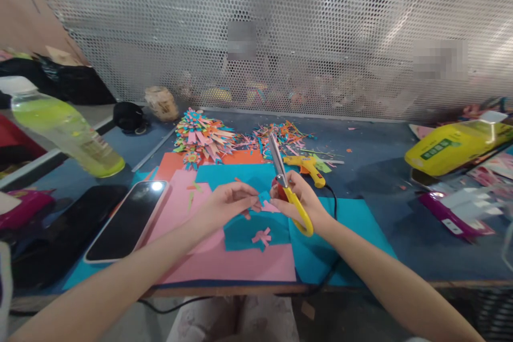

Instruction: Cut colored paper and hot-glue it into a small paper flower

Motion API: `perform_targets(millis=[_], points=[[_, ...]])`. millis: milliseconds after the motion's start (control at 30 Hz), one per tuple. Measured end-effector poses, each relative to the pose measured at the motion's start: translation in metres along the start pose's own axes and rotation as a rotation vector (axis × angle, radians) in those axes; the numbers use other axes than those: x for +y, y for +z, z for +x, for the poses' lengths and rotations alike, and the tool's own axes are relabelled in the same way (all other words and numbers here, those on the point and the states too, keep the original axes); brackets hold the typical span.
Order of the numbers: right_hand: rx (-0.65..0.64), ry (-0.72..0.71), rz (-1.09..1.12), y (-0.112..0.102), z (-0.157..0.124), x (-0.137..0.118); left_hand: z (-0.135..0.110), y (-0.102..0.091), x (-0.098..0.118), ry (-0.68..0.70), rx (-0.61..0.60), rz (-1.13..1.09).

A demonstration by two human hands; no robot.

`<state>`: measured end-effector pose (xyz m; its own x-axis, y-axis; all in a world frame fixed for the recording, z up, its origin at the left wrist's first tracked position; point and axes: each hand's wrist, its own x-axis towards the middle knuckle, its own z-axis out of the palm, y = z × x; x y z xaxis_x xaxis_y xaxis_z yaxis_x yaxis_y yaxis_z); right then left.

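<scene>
My right hand [300, 203] is closed round a pair of scissors [298, 208] with yellow handles, their blades pointing up and away from me. Between my two hands are small blue and pink cut paper pieces [264, 200]. My left hand [236, 200] has its fingertips pinched at the edge of these pieces, with an orange bit showing by the fingers. Just below lies a pink fringed paper strip [262, 236] on a blue sheet [240, 235]. Pink paper [256, 267] is spread underneath.
Behind my hands stand a layered paper-strip cone [202, 136], a heap of paper scraps [280, 136] and a yellow glue gun [306, 165] with a black cord. A phone [128, 219] and a green drink bottle [68, 128] lie left; a yellow bottle [444, 147] lies right. Perforated metal [280, 75] rises behind.
</scene>
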<state>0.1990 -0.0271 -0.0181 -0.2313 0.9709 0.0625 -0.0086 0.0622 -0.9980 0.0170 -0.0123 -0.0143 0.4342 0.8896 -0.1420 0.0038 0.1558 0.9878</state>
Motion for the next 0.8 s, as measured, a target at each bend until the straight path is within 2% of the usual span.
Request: perform_targets(millis=[200, 400, 600, 800], points=[[0.01, 0.004, -0.031, 0.0, 0.001, -0.003, -0.004, 0.001, 0.005, 0.05, -0.02, 0.048], [-0.124, -0.021, -0.209, -0.01, 0.002, -0.007, -0.012, -0.005, 0.018, 0.156, 0.097, 0.093], [-0.163, -0.016, -0.444, -0.018, 0.001, -0.003, -0.016, -0.015, 0.023, 0.307, 0.232, 0.09], [-0.142, -0.04, -0.541, -0.014, -0.002, -0.006, -0.016, -0.023, 0.026, 0.316, 0.286, 0.03]])
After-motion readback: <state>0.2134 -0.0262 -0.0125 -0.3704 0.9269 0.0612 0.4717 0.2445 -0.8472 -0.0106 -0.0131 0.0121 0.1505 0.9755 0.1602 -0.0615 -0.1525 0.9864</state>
